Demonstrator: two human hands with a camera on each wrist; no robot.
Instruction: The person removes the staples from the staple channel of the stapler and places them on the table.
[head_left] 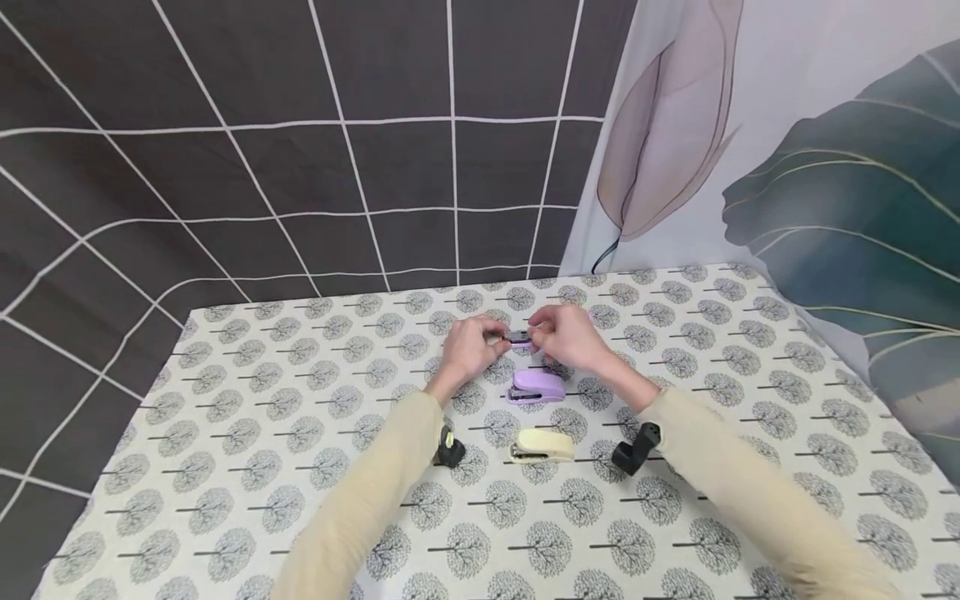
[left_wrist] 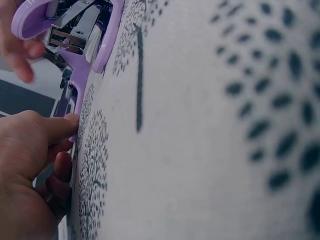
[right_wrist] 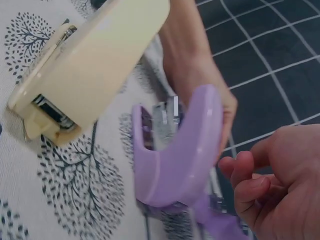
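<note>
Three small staplers lie in a column on the cloth. My left hand (head_left: 472,343) pinches the left end of the farthest one, a purple stapler (left_wrist: 76,80) with dark metal parts. My right hand (head_left: 567,336) is at that stapler's right end, fingers curled; whether they grip it is hidden. Nearer me sits a second purple stapler (head_left: 536,386), its metal nose facing left. Closest is a cream stapler (head_left: 545,444), also pointing left. In the right wrist view, the cream stapler (right_wrist: 92,65) and the nearer purple stapler (right_wrist: 175,155) stand beside my right hand (right_wrist: 285,185).
A tree-patterned cloth (head_left: 300,467) covers the table. Behind it hangs a dark curtain with white grid lines (head_left: 300,167), and a leaf-printed curtain (head_left: 847,208) is on the right. Black wrist cameras (head_left: 636,450) hang under both cream sleeves.
</note>
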